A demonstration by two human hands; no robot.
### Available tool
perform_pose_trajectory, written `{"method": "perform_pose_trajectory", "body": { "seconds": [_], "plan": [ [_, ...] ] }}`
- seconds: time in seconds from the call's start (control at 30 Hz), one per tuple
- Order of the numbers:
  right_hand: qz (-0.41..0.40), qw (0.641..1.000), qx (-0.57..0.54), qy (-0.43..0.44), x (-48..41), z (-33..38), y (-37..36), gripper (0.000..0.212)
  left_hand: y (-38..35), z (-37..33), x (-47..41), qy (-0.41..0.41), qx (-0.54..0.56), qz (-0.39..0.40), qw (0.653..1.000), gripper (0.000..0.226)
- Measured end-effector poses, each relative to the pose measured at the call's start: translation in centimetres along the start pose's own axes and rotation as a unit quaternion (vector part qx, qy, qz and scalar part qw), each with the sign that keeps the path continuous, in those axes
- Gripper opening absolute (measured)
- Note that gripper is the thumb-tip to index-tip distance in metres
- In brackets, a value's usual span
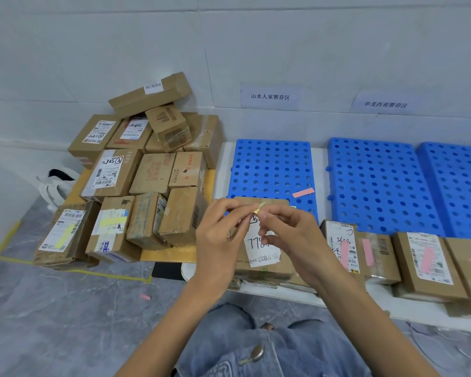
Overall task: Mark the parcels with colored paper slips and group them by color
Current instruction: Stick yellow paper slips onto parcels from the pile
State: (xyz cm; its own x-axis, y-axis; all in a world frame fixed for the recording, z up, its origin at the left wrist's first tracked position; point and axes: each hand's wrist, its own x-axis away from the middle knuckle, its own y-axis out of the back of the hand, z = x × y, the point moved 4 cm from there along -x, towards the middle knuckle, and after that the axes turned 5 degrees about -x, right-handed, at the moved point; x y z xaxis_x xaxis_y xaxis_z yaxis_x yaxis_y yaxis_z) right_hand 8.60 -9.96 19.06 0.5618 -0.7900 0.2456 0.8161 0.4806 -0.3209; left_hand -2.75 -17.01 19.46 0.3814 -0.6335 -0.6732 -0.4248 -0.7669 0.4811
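A small yellow slip (259, 208) is held between the two hands, just above the parcel (264, 257) that lies in front of the person. The left hand (220, 240) pinches its left end between thumb and forefinger, the other fingers curled below; the right hand (294, 235) pinches the right end with its fingertips (264, 215) close together. Only a short pointed piece of the slip shows between the fingers; it is pale yellow, thin and a little bent, and it does not touch the parcel.

The parcel is brown cardboard with a white label bearing handwritten digits, partly hidden by the hands; its far edge lies over the near edge of a blue perforated pallet (272, 164). A pink slip (303, 192) lies loose on this pallet, near the right fingers. At the left, two parcels carry yellow strips (112, 221); at the right, a row of parcels carries pink strips (367, 252).
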Motion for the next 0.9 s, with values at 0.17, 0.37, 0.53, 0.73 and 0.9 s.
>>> {"method": "perform_pose_trajectory", "body": {
  "seconds": [0.17,0.37,0.53,0.73,0.9],
  "plan": [
    [-0.004,1.0,-0.002,0.008,0.0,0.3,0.0,0.011,-0.2,-0.6,-0.3,0.005,0.011,0.026,1.0,0.021],
    [-0.036,0.981,0.136,0.136,0.8,1.6,0.4,0.013,0.7,-2.0,-1.4,0.183,0.164,0.106,0.963,0.02],
    [-0.036,0.955,0.224,0.191,1.7,2.1,0.2,0.013,1.3,-2.4,-2.7,0.205,0.157,0.143,0.955,0.012],
    [-0.034,0.913,0.315,0.256,1.8,2.4,-0.2,0.011,1.7,-2.6,-3.3,0.158,0.099,0.143,0.972,0.01],
    [-0.058,0.913,0.304,0.265,1.9,2.2,-0.4,0.016,1.5,-3.0,-2.6,0.137,0.069,0.094,0.984,0.008]
  ]
}}
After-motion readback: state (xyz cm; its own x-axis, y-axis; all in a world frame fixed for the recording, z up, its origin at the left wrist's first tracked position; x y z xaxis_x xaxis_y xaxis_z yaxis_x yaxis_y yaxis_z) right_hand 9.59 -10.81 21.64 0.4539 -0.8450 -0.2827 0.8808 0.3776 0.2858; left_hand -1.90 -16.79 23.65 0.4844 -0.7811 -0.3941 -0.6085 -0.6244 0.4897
